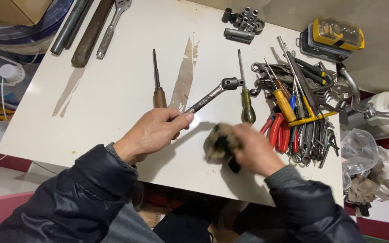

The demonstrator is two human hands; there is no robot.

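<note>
My left hand (155, 132) grips the handle of a steel socket wrench (213, 93), whose head points up and to the right over the white table (113, 90). My right hand (254, 150) is closed on a dirty beige and black rag (220, 143), blurred, just below the wrench shaft. A brown-handled screwdriver (158, 85) lies just above my left hand. Beside my right hand lies a green-handled screwdriver (247, 99).
A heap of tools (300, 112), with red-handled pliers and a yellow-handled screwdriver, covers the table's right side. Loose sockets (244, 20) sit at the far edge. A ratchet (111, 29) and metal bars (79, 27) lie far left. A yellow case (334, 36) rests off the table.
</note>
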